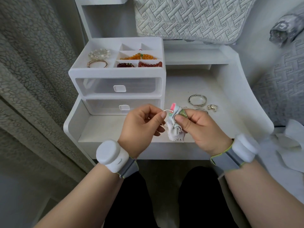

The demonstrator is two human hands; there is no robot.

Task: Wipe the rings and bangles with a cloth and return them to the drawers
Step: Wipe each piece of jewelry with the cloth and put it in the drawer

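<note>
Centrally, bangle [166, 110] between left hand [141, 123] and cloth [175, 131]

White table [107, 129] with raised, curved side walls front and centre, and white shelving [105, 22] rises at its back edge. Off the left edge hangs a grey leaf-patterned curtain [32, 71]. Past the right edge lies a grey quilted bed cover [283, 89], with a white quilted pillow [189, 18] behind. Soft, even light.

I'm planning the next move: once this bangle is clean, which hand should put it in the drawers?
Probably the left hand: it pinches the bangle and sits just in front of the drawers. The right hand grips the cloth, farther from them.
</note>
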